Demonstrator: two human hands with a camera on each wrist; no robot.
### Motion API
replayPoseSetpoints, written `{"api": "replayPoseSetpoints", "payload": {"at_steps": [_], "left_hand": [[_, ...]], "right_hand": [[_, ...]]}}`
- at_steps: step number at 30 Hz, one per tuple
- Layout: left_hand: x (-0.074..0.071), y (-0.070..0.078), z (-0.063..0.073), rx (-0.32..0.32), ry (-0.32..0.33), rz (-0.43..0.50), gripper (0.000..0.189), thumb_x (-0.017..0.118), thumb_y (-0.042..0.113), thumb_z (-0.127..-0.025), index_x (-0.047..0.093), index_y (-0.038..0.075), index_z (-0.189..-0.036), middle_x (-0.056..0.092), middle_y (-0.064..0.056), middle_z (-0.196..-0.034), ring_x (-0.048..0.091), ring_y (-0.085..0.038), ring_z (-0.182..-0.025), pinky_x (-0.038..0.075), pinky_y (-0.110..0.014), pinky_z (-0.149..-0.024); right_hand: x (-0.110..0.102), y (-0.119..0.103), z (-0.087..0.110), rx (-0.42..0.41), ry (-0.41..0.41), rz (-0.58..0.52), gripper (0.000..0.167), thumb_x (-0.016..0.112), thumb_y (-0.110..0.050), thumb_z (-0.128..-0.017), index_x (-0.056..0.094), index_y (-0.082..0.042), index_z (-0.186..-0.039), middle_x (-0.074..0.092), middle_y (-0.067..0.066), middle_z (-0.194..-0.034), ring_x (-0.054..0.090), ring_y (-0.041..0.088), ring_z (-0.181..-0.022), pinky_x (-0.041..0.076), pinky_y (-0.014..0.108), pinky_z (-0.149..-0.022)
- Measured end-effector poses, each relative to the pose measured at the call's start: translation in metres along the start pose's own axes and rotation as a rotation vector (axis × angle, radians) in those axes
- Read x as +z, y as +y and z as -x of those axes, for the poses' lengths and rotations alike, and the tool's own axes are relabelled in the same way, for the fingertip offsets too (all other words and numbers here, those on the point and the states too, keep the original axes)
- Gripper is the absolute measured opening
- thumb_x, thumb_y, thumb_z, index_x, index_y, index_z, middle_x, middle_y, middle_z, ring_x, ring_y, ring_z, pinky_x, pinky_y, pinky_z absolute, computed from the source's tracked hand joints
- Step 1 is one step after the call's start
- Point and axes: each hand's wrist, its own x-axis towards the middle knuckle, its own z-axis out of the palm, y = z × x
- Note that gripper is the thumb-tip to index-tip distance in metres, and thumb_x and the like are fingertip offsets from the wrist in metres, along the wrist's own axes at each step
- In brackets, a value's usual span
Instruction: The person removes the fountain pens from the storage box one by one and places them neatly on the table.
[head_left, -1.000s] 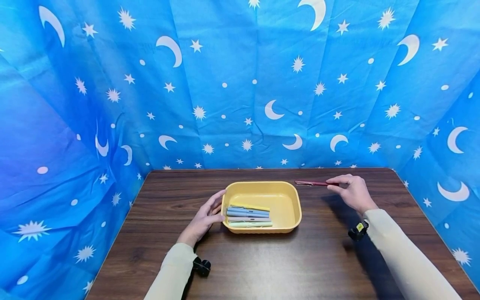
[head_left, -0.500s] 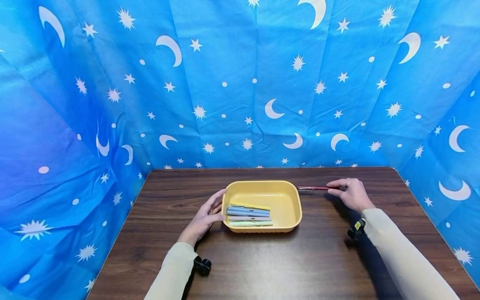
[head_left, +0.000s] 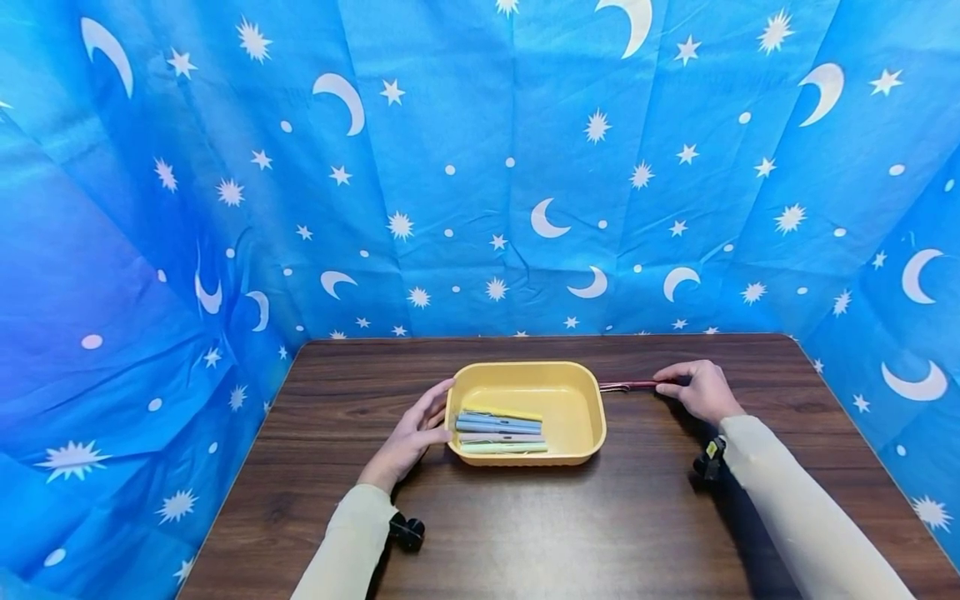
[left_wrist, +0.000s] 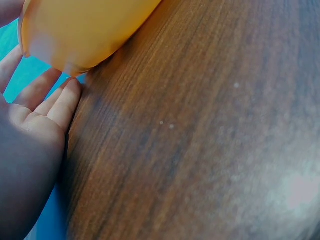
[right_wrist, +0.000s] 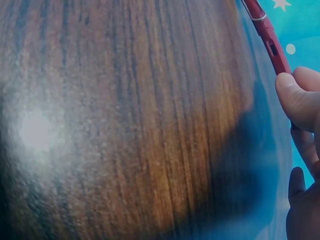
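A yellow plastic tray [head_left: 525,457] stands on the table with several pens in it. The pens lie side by side in its left part: a yellow pen [head_left: 510,412], a blue pen [head_left: 498,423], a pale lilac pen [head_left: 501,438] and a pale green pen [head_left: 504,448]. My left hand [head_left: 408,433] rests its spread fingers and thumb against the tray's left end. At the tray's right, my right hand [head_left: 701,392] pinches a dark red pen [head_left: 626,386] between thumb and fingers. This pen lies level, clip end toward the tray's right rim, close over the table.
The brown wood-grain table [head_left: 540,533] ends at a blue cloth [head_left: 480,183] with moons and stars, hung behind and on both sides. A small black camera [head_left: 407,531] sits at the left wrist, another black camera [head_left: 708,458] at the right.
My right hand has come down and slightly toward me with the red pen, whose clip end is nearer the tray's right side. The left hand and the tray look the same.
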Motion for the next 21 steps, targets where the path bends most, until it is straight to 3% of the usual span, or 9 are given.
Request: {"api": "replayPoseSetpoints", "payload": {"at_steps": [5,10,17,21], "left_hand": [[0.0008,0.0,0.0,-0.004,0.006,-0.004,0.088,0.07,0.001,-0.09,0.03,0.019,-0.166,0.027,-0.012,-0.172,0.025,-0.032,-0.158,0.028,-0.038,-0.125],[0.0006,0.0002,0.0006,-0.004,0.008,-0.007,0.088,0.071,0.002,-0.091,0.03,0.019,-0.166,0.026,-0.012,-0.173,0.025,-0.032,-0.158,0.03,-0.036,-0.125],[-0.0004,-0.0018,0.0006,0.007,-0.001,0.013,0.087,0.071,0.002,-0.091,0.03,0.017,-0.166,0.026,-0.013,-0.173,0.024,-0.035,-0.158,0.039,-0.016,-0.114],[-0.0011,-0.0025,0.0005,0.008,-0.003,0.011,0.086,0.071,0.001,-0.092,0.031,0.019,-0.166,0.027,-0.012,-0.172,0.024,-0.034,-0.159,0.038,-0.016,-0.114]], "right_hand": [[0.0009,0.0007,-0.001,0.005,-0.013,-0.003,0.013,0.077,-0.008,-0.094,0.084,-0.01,-0.105,0.078,0.018,-0.114,0.068,0.04,-0.112,0.049,0.064,-0.104],[0.0008,0.0004,-0.0013,0.007,-0.009,0.001,0.012,0.078,-0.007,-0.094,0.084,-0.01,-0.104,0.078,0.018,-0.113,0.068,0.039,-0.111,0.05,0.063,-0.103],[0.0017,0.0001,-0.0017,0.021,-0.029,0.004,0.012,0.079,-0.006,-0.093,0.083,-0.008,-0.104,0.077,0.019,-0.112,0.067,0.04,-0.109,0.05,0.064,-0.102],[0.0029,0.0005,-0.001,0.02,-0.025,0.015,0.013,0.08,-0.005,-0.092,0.083,-0.007,-0.104,0.077,0.019,-0.112,0.068,0.04,-0.108,0.05,0.064,-0.102]]}}
